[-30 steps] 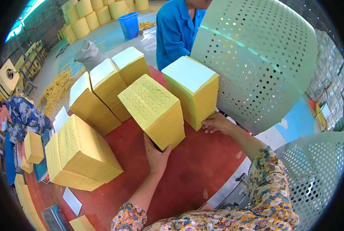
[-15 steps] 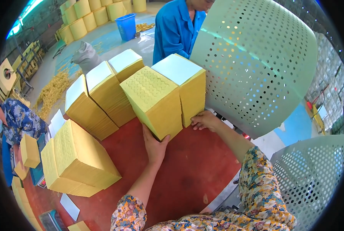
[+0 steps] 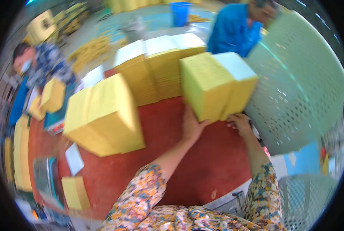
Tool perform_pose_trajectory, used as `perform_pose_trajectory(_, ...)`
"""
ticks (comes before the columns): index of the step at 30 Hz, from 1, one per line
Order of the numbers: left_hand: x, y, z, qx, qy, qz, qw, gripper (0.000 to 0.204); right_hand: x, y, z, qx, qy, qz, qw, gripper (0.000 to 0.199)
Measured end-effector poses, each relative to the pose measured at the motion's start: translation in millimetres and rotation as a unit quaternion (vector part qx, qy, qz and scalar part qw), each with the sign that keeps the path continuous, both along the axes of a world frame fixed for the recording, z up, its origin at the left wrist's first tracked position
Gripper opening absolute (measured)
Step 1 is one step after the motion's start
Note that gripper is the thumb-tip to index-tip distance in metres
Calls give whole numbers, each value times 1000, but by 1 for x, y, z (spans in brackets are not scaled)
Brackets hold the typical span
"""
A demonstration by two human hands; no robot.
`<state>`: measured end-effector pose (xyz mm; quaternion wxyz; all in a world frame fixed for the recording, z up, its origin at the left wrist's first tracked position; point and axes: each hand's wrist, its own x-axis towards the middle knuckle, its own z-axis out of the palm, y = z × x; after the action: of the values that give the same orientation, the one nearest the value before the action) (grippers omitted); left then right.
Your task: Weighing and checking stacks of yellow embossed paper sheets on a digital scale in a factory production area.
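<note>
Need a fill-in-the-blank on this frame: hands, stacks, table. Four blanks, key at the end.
1. The left hand is at the base of the stack whose top is coloured ____.
2. The right hand is at the lower corner of the neighbouring pale-topped stack, on a tabletop coloured ____.
3. The back row holds ____ pale-topped stacks.
4. The large perforated green basket is on the picture's ____ side.

Missing words: yellow; red; three; right.
</note>
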<state>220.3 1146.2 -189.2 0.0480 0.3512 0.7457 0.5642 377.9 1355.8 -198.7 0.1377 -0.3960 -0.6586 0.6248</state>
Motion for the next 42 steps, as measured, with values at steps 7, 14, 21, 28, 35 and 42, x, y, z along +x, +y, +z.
perform_pose_trajectory(7, 27, -57, 3, -105, -29, 8, 994, 101, -10, -22, -14, 61, 59, 4, 996, 21)
perform_pose_trajectory(14, 94, -259, 31, -19, -108, -162, 981, 45, 17, -9, -46, 149, 120, -69, 979, 19)
perform_pose_trajectory(21, 30, -474, 55, 68, -256, 242, 934, 20, 6, -72, -52, 139, 215, -209, 944, 23)
perform_pose_trajectory(28, -134, -520, 57, 174, -416, 153, 879, 79, -34, -250, -21, 31, 210, -115, 970, 21)
perform_pose_trajectory(35, -224, -432, 28, 229, -476, 35, 848, 50, -153, -360, 7, -56, 287, 22, 956, 49)
perform_pose_trajectory(42, -207, -403, 18, 219, -455, 19, 863, 45, -174, -386, 4, -135, 310, -8, 941, 49)
